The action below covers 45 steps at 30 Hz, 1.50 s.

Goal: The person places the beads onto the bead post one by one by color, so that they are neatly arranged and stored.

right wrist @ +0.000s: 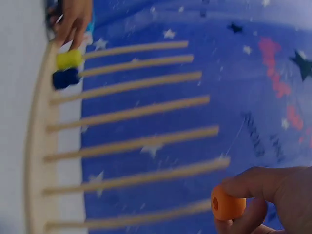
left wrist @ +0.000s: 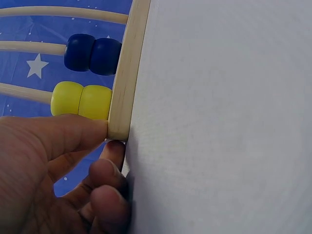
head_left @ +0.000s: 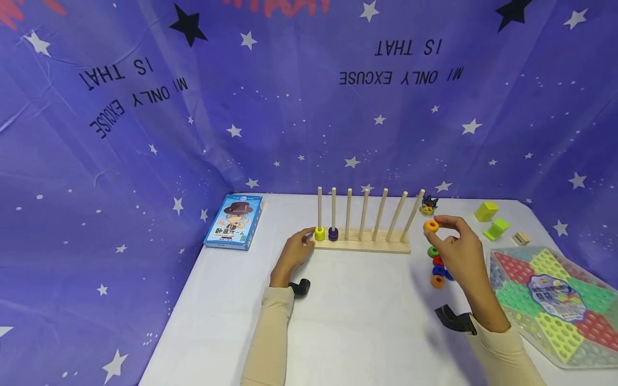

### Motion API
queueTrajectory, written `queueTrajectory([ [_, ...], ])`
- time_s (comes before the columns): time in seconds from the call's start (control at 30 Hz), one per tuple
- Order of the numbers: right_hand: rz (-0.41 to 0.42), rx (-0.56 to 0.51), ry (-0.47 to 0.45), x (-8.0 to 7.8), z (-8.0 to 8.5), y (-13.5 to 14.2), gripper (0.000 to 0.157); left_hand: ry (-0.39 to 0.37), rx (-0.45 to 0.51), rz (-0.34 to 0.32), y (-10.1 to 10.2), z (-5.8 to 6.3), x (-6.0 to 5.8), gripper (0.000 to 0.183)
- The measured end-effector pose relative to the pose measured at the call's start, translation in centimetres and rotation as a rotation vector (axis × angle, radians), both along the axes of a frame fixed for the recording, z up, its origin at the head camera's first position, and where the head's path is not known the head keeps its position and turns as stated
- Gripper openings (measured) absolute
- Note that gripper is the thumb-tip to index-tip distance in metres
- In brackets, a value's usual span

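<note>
A wooden peg rack (head_left: 359,245) stands on the white table with several upright pegs. Two yellow beads (left wrist: 81,100) are stacked on its leftmost peg, and two dark blue beads (left wrist: 92,53) on the peg beside it. My left hand (head_left: 295,251) holds the rack's left end, thumb and fingertips (left wrist: 115,151) right at the corner of the base. Past the rack's right end, my right hand (head_left: 458,249) pinches an orange bead (right wrist: 228,203) between thumb and finger, raised near the tip of the rightmost peg. The bead's hole shows at one end.
Loose beads (head_left: 438,281) in green, red, blue and orange lie below my right hand. A board with coloured triangles (head_left: 521,297) is at the right, with lime green blocks (head_left: 497,229) and a small figure (head_left: 428,205) behind. A blue card box (head_left: 235,221) lies at the left.
</note>
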State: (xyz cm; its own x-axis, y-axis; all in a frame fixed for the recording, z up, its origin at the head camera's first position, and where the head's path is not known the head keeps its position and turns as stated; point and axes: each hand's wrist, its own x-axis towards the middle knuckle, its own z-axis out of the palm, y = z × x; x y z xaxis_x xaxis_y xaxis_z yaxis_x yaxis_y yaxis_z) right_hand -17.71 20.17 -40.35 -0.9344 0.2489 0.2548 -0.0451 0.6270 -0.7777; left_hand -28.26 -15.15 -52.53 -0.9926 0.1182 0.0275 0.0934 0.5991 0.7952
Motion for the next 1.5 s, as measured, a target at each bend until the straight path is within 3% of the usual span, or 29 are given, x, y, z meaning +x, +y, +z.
queueTrajectory([
  [0.2, 0.163, -0.029, 0.072, -2.6, 3.9, -5.1, 0.044, 0.001, -0.005, 0.013, 0.0, -0.4, 0.2, 0.044],
  [0.37, 0.253, -0.020, 0.081, -5.0, 5.9, -8.9, 0.039, 0.005, 0.008, -0.003, 0.1, -0.7, 0.3, 0.044],
  [0.57, 0.313, -0.043, 0.037, -7.4, 6.1, -11.3, 0.037, 0.018, 0.011, -0.026, 0.3, -0.9, 0.4, 0.043],
  [0.77, 0.319, -0.041, 0.023, -8.4, 5.3, -11.8, 0.036, 0.025, -0.008, -0.049, 0.5, -0.7, 0.3, 0.044],
  [1.0, 0.324, -0.007, 0.015, -8.5, 5.0, -11.8, 0.040, 0.024, -0.012, -0.042, 0.5, -0.3, 0.2, 0.044],
  [1.17, 0.347, -0.042, 0.046, -7.6, 5.1, -10.7, 0.043, 0.016, -0.013, -0.036, 0.6, -0.4, 0.3, 0.045],
  [1.33, 0.322, -0.081, 0.106, -5.9, 5.3, -7.8, 0.037, 0.012, -0.007, -0.030, 0.4, -0.3, 0.2, 0.044],
  [1.5, 0.235, -0.055, 0.118, -3.5, 4.8, -3.8, 0.035, 0.005, 0.000, -0.011, -0.1, -0.1, -0.1, 0.043],
])
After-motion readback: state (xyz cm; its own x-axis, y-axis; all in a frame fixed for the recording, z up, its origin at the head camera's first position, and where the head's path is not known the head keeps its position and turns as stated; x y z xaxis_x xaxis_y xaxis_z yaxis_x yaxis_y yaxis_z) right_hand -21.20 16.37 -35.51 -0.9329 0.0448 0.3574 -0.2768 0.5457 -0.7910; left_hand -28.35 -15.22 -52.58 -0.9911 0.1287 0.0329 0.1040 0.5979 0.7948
